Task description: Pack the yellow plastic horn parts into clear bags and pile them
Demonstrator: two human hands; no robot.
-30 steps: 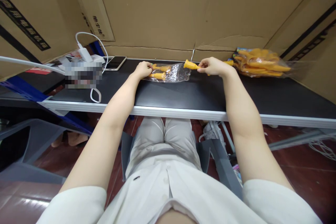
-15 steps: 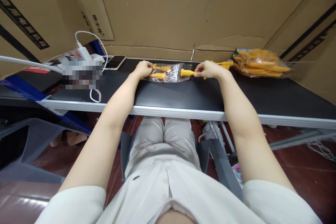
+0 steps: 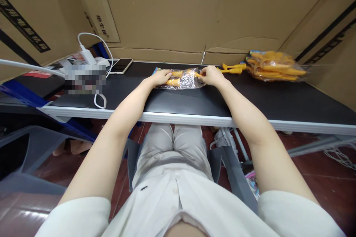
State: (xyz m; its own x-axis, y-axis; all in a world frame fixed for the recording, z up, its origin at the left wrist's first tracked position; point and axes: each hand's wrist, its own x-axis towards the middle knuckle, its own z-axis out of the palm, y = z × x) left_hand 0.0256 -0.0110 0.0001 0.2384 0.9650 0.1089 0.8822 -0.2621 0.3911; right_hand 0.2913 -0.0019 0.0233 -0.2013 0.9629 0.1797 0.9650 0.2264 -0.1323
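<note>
A clear plastic bag (image 3: 185, 82) with orange-yellow plastic pieces (image 3: 174, 82) in it lies flat on the black tabletop in front of me. My left hand (image 3: 162, 77) grips the bag toward its left end, fingers over the film and the pieces under it. At the bag's right end, my right hand (image 3: 210, 75) is closed on an orange-yellow plastic piece (image 3: 197, 75), whose far end lies within the film. Just right of that hand, more loose orange-yellow pieces (image 3: 233, 68) lie on the table, partly behind it.
A fuller bag of orange-yellow pieces (image 3: 275, 66) sits at the right rear. At left are a phone (image 3: 122, 66), a white charger with cable (image 3: 88, 56) and a blurred-out item (image 3: 85, 79). Cardboard walls (image 3: 167, 11) stand behind the black tabletop (image 3: 183, 103).
My right hand has moved left, bringing the orange-yellow piece further into the bag. My left hand has shifted right along the bag, uncovering its coloured left end.
</note>
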